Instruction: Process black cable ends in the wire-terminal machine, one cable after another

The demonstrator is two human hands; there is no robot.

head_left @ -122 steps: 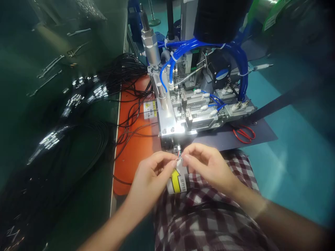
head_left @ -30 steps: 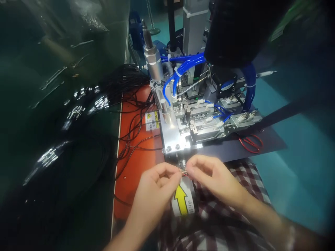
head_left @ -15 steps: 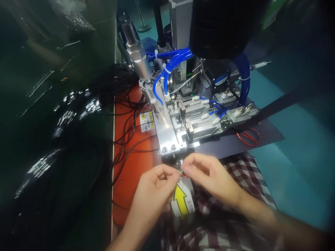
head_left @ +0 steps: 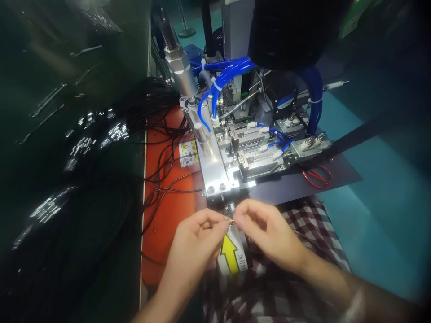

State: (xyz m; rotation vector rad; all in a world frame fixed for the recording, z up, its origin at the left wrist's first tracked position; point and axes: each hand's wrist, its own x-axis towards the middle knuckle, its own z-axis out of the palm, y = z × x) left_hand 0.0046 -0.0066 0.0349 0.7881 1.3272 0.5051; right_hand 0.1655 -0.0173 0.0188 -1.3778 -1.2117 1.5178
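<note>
Two hands: the left hand (head_left: 198,235) and the right hand (head_left: 264,233), both bare, face each other with a narrow gap between their fingertips.
Wire (head_left: 230,220): thin, spans that gap, showing pale yellow with some red; the number of strands is too small to tell.
Left fingers: thumb and forefinger pinch one end of the wire, the others curl behind.
Right fingers: thumb and forefinger pinch around its other end; the exact contact is hidden.
Sticker (head_left: 230,255): white, under the hands, its yellow arrow pointing away from the person; the wire hangs over its far edge.
Connector (head_left: 232,206): small, pale, just beyond the wire; whether the two join, I cannot tell.
Machine (head_left: 215,172): metal, beyond the hands, two bolts at the front edge of its bright block.
Tubes (head_left: 232,72): blue, tied in bundles, arching over the machine.
Board (head_left: 153,215): orange, to the machine's left.
Warning label (head_left: 188,153): near the board's right edge, against the machine.
Cables (head_left: 163,154): black, loose, crossing the board's left edge onto the dark bench (head_left: 111,251).
Plate (head_left: 341,175): dark, to the machine's right.
Red loops (head_left: 316,176): on the plate, toward its right corner.
Cloth (head_left: 319,229): checked, below the plate's front edge, partly behind the right forearm.
</note>
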